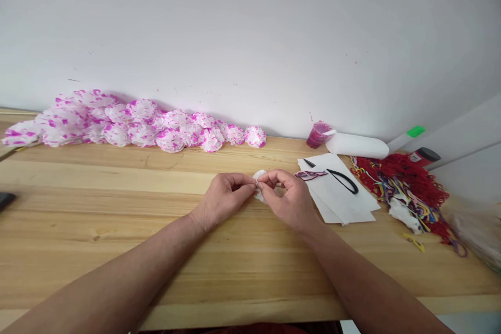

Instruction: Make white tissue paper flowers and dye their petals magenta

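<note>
Worktop (117,209) stretches wide left of the left hand (225,195), its front edge well behind both hands; this and the right hand (291,199) pinch white paper (259,173) between them, white sheets (338,203) just rightward.

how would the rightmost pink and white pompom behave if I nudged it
The rightmost pompom looks like thin, ruffled paper, so it's probably light and easily crushed. Its rounded shape might let it roll when pushed.

Matt papery held piece (258,173), smooth wooden tabletop (97,193)
</note>
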A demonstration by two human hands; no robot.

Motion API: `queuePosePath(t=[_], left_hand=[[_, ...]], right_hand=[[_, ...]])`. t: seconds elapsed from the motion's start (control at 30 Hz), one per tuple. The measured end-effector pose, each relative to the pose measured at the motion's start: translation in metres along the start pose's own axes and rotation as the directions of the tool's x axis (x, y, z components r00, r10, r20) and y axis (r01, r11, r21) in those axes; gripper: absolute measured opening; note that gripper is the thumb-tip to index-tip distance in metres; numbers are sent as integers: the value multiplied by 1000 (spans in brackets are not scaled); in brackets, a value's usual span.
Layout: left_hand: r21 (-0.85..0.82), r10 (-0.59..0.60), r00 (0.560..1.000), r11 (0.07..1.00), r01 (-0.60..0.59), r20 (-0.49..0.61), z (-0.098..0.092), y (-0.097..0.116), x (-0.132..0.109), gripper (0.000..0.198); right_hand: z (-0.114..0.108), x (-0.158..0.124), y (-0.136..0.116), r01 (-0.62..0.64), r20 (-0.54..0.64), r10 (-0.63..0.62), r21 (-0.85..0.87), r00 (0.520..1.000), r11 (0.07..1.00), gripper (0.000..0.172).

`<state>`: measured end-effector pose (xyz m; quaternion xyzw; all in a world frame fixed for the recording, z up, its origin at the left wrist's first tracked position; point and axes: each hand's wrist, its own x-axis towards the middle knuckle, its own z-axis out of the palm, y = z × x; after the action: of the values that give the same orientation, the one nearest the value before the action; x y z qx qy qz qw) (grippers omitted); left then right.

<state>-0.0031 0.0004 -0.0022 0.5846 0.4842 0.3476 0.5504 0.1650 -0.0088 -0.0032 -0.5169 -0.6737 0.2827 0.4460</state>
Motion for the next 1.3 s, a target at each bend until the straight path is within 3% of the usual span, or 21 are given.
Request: queuePosePath(t=[1.3], left_hand=[[17, 21, 999, 1000, -21, -26, 1, 1, 0, 27]], right_hand=[[1, 0, 2, -5, -10, 5, -17, 1000, 1000, 5]])
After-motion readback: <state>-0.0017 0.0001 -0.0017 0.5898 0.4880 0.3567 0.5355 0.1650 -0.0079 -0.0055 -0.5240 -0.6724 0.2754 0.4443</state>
